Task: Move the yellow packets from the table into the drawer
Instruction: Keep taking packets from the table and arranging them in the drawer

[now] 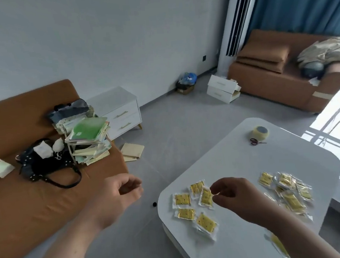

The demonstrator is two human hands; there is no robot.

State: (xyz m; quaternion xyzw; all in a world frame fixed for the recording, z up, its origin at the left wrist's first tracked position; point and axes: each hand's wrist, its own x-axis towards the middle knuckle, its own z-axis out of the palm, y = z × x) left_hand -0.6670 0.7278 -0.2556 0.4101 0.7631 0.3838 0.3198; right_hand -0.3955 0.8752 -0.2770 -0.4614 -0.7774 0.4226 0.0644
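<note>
Yellow packets, clear-wrapped: loose group (185,214) at left edge of white table (239,164), heap (290,192) at right edge. Right hand (237,198) over left group, thumb and fingertips pinching top edge of one packet (206,196). Left hand (117,196) off table, above floor, fingers loosely curled, nothing held. Scissors (256,141) near far corner. Two-drawer cabinet (123,116) beside sofa (11,112), drawers closed.

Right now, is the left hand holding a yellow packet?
No, the left hand is empty beside the table, while the right hand pinches a packet by its edge.
</note>
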